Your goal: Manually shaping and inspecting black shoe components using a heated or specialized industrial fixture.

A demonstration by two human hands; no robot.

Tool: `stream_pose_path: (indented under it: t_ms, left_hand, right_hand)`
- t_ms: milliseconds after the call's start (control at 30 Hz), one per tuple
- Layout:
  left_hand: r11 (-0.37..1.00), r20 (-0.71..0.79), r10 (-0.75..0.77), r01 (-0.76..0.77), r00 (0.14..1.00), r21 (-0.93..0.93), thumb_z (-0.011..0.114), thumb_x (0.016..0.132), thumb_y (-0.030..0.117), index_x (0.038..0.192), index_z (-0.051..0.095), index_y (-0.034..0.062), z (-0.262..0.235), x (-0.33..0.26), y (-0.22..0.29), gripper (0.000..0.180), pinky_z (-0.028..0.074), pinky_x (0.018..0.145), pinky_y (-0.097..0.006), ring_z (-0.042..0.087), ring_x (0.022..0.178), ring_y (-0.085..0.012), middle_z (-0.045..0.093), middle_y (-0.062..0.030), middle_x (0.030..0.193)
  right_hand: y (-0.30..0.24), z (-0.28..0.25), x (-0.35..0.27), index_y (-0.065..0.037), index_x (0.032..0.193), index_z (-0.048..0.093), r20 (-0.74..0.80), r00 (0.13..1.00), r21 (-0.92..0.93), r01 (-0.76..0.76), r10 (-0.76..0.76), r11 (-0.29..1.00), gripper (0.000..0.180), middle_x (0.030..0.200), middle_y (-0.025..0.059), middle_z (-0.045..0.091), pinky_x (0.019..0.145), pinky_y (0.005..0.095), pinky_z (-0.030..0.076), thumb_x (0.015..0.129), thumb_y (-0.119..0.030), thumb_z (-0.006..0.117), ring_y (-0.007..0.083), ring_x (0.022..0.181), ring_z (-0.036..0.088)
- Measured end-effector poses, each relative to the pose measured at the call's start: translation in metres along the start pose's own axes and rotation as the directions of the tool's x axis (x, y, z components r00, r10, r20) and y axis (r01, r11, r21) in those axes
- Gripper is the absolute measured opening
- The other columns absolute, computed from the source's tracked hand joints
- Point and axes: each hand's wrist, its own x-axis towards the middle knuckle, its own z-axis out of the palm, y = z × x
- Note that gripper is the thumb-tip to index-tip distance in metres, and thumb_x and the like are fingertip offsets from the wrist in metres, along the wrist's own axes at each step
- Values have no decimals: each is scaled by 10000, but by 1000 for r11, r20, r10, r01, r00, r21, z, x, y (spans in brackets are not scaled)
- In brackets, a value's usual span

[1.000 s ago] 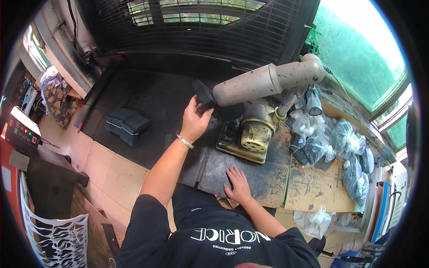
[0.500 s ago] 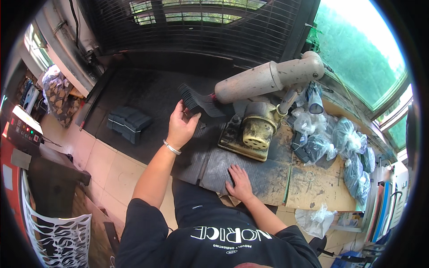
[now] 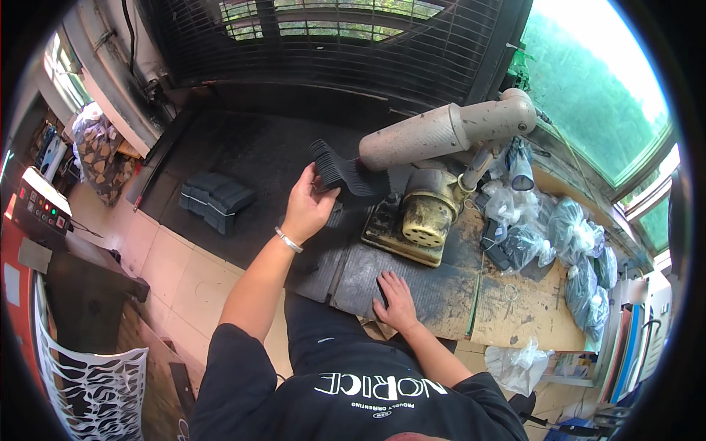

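My left hand [image 3: 309, 207] is closed on the near left end of a black ribbed, curved piece [image 3: 354, 178], thumb on one side and fingers on the other. Fine parallel ridges run across it, like a fanned stack of thin strips; which it is I cannot tell. Its far side is close to the end of a grey cylindrical machine arm [image 3: 415, 136]; whether they touch is unclear. My right hand [image 3: 398, 303] lies flat with fingers spread on a dark ribbed board [image 3: 360, 283] at the bench's front edge, holding nothing.
Left on the blackened bench [image 3: 257, 140] lies a banded bundle of black pieces [image 3: 215, 200]. A dirty yellowish round machine housing [image 3: 425, 217] stands on a base right of centre. Several tied plastic bags [image 3: 526, 242] crowd the right side. Behind is a dark grille [image 3: 331, 66].
My left hand has moved slightly right with the black ribbed piece, which has turned a little, so its ridges look closer together. My right hand stays in place on the board.
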Motion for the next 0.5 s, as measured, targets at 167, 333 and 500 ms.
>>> stream_pose_path:
  t_ms: [167, 333, 500]
  left_hand:
    - [992, 66, 42, -34, 997, -124, 562, 833, -105, 1256, 441, -27, 22, 16, -11, 446, 432, 928, -259, 551, 1041, -121, 561, -52, 1144]
    - [993, 64, 23, -15, 998, -118, 561, 836, -100, 1242, 453, -26, 23, 17, -7, 427, 430, 926, -257, 551, 1041, -120, 562, -55, 1144]
    - [1000, 87, 14, -13, 996, -6, 568, 844, -81, 1289, 399, -47, 10, 11, 2, 477, 454, 902, -251, 556, 1049, -125, 569, -77, 1126]
  right_hand:
    - [0, 1, 0, -3, 1258, 501, 15, 1000, 12, -2, 1, 1000, 537, 1363, 173, 464, 1085, 472, 290, 783, -212, 638, 338, 1305, 393]
    - [0, 1, 0, -4, 1262, 498, 20, 1000, 11, -10, 10, 1000, 538, 1360, 172, 467, 1082, 475, 293, 785, -210, 638, 338, 1301, 397]
    - [2, 0, 0, -7, 1265, 498, 11, 1000, 17, -8, 8, 1000, 537, 1358, 172, 468, 1082, 474, 293, 786, -209, 636, 337, 1302, 396]
